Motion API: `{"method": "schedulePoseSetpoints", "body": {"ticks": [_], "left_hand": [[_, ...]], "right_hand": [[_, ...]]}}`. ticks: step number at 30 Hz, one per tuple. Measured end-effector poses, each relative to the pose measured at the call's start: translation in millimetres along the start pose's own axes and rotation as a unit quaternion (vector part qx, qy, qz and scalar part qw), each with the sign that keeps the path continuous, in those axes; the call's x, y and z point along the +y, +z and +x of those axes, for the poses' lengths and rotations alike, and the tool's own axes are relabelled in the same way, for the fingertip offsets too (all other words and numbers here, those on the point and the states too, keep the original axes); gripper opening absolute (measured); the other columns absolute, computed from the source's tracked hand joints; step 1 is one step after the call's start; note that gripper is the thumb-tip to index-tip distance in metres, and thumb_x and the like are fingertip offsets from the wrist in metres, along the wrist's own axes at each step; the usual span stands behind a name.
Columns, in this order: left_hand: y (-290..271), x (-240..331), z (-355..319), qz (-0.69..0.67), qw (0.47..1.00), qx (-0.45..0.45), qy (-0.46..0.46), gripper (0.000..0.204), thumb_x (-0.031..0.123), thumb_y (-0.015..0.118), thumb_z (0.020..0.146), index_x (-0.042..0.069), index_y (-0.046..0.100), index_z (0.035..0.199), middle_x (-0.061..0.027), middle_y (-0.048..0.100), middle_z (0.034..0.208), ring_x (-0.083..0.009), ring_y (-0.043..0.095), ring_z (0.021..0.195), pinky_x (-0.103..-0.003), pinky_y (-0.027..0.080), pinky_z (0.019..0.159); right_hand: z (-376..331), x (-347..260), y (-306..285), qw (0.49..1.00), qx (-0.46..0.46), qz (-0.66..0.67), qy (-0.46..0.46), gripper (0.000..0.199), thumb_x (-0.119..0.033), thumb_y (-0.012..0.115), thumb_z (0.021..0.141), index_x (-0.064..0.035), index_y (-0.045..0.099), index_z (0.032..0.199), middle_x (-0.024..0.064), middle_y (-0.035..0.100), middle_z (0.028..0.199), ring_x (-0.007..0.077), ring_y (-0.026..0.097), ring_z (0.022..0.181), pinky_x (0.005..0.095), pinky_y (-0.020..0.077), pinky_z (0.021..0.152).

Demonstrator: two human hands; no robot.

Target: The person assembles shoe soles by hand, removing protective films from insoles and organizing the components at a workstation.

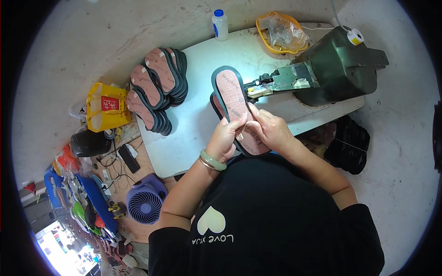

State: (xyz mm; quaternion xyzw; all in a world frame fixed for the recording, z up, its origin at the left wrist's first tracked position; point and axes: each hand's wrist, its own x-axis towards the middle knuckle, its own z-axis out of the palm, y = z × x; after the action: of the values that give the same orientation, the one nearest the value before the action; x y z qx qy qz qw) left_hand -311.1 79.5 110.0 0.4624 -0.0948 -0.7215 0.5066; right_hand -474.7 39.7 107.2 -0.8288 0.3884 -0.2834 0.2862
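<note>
In front of my chest I hold a shoe sole (229, 89) with a pink, printed upper face and a dark rim. My left hand (223, 140) is closed on its left edge, thumb lying across the pink face. On the other side my right hand (271, 128) grips the right edge, its thumb also on top. Part of a second sole (217, 105) shows beneath the first; whether I hold it too, I cannot tell. Just beyond the right hand is the narrow end of a dark green sewing machine (340, 69). Stacked pink-faced soles (161, 66) stand at the table's left.
The white table (193, 142) carries a white bottle with a blue cap (220, 26) and a yellow basket (259, 33) of plastic bags at the back. Left lie a yellow bag (96, 112) and a purple fan (146, 204). A tied black bundle (350, 145) sits low right.
</note>
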Motion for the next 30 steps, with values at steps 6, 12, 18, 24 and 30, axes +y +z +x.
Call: {"method": "schedulePoseSetpoints", "body": {"ticks": [6, 12, 18, 24, 30], "left_hand": [[0, 5, 28, 0.183, 0.963, 0.045, 0.194, 0.027, 0.015, 0.056, 0.099, -0.001, 0.058, 0.12, -0.0082, 0.063, 0.113, -0.0163, 0.064, 0.097, -0.029, 0.05, 0.087], [0, -1, 82, 0.409, 0.816, 0.086, 0.4, 0.036, 0.026, 0.065, 0.089, -0.002, 0.068, 0.11, -0.0254, 0.037, 0.148, -0.0411, 0.033, 0.136, -0.047, 0.023, 0.114], [12, -6, 99, 0.38, 0.858, 0.071, 0.338, 0.035, 0.027, 0.063, 0.09, 0.0, 0.069, 0.111, -0.0229, 0.046, 0.142, -0.0397, 0.039, 0.133, -0.044, 0.029, 0.111], [5, 10, 109, 0.26, 0.933, 0.075, 0.237, 0.033, 0.023, 0.064, 0.093, -0.002, 0.065, 0.115, -0.0066, 0.069, 0.102, -0.0137, 0.063, 0.088, -0.027, 0.05, 0.08], [-5, 23, 119, 0.413, 0.843, 0.109, 0.326, 0.055, 0.041, 0.065, 0.091, -0.003, 0.063, 0.123, -0.0199, 0.056, 0.133, -0.0292, 0.054, 0.123, -0.04, 0.04, 0.102]], "right_hand": [[13, 13, -8, 0.998, 0.03, -0.041, -0.026, 0.046, -0.03, 0.067, 0.09, -0.0094, 0.061, 0.13, 0.0093, 0.055, 0.072, 0.0272, 0.06, 0.059, 0.0373, 0.051, 0.054], [31, 43, -16, 0.996, 0.086, 0.001, -0.005, 0.035, -0.028, 0.074, 0.084, -0.012, 0.072, 0.115, 0.0098, 0.062, 0.075, 0.0241, 0.062, 0.062, 0.035, 0.0519, 0.058], [11, 65, -16, 0.978, 0.114, 0.145, 0.093, 0.03, -0.009, 0.071, 0.088, -0.0016, 0.069, 0.117, 0.0051, 0.069, 0.083, 0.0116, 0.065, 0.074, 0.0267, 0.0529, 0.07], [-17, 66, 0, 0.744, -0.017, 0.598, 0.296, 0.03, -0.016, 0.06, 0.097, 0.0017, 0.057, 0.122, 0.0134, 0.068, 0.104, 0.0177, 0.067, 0.087, 0.0296, 0.0552, 0.076], [-6, 50, 18, 0.717, -0.103, 0.629, 0.282, 0.027, -0.025, 0.055, 0.101, -0.0002, 0.061, 0.11, 0.007, 0.064, 0.092, 0.012, 0.061, 0.071, 0.0269, 0.0535, 0.059]]}}
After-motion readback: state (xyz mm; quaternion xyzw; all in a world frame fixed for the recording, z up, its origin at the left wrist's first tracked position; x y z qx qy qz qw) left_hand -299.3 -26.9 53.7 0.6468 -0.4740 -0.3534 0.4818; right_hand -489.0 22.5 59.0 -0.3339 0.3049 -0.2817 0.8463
